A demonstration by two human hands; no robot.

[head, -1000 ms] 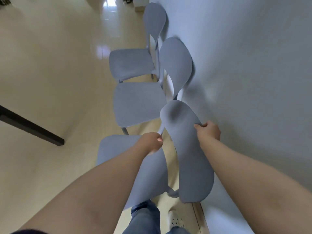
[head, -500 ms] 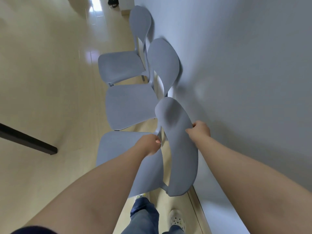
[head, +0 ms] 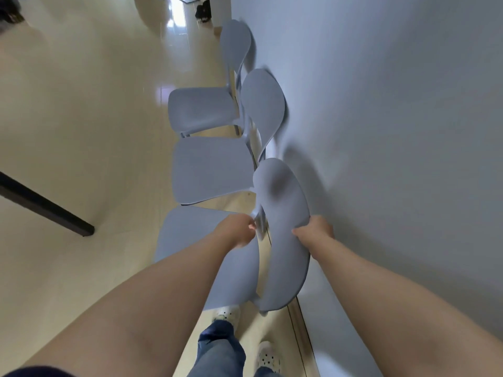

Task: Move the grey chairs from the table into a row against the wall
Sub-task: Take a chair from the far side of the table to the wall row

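Three grey chairs stand in a row along the pale wall on the right. The far chair and the middle chair have their backrests close to the wall. The nearest grey chair is under my arms. My left hand is closed on the post between its seat and backrest. My right hand grips the wall-side edge of its backrest. My forearms hide part of its seat.
A dark table leg slants across the cream floor at the left. My jeans and white shoes are at the bottom, beside the skirting. Dark items lie on the floor at the far end.
The nearest chair has shifted closer to the wall and more in line with the other two. Both hands have kept their hold on it.
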